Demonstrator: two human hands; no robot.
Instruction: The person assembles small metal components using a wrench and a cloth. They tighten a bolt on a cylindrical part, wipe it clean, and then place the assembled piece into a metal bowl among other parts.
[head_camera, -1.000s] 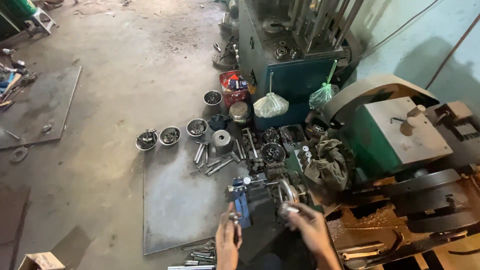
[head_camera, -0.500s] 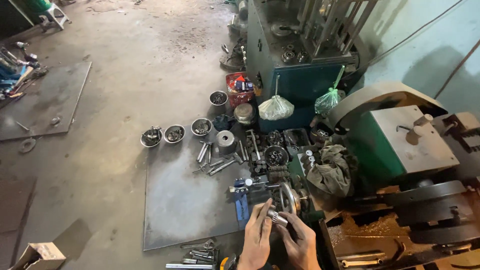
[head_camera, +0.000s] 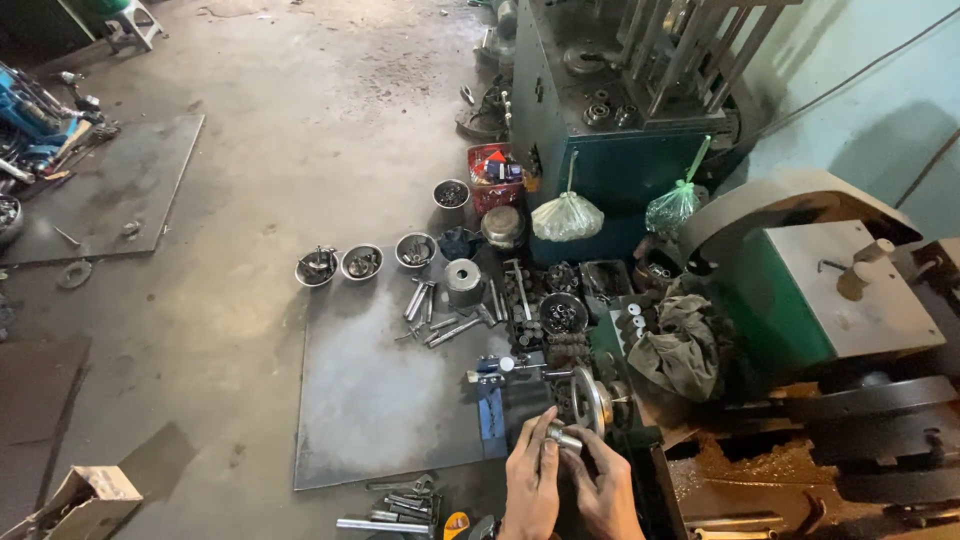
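Note:
Both my hands meet at the bottom centre of the head view. My left hand (head_camera: 530, 480) and my right hand (head_camera: 607, 490) together hold a small shiny metal cylinder (head_camera: 562, 436) between the fingertips. Just above them is the round handwheel (head_camera: 590, 400) of a green lathe (head_camera: 800, 300). A blue-handled caliper (head_camera: 490, 400) lies on the grey steel floor plate (head_camera: 380, 400) to the left of my hands.
Three metal bowls of small parts (head_camera: 360, 263) stand along the plate's far edge, with bolts and a steel cylinder (head_camera: 463, 280) beside them. Plastic bags (head_camera: 566, 215) hang on a dark green machine (head_camera: 610, 130). A rag (head_camera: 680, 340) lies on the lathe. A cardboard box (head_camera: 80, 500) sits bottom left.
My left hand has left the caliper area and come right to join my right hand on the small metal cylinder. The view has shifted slightly.

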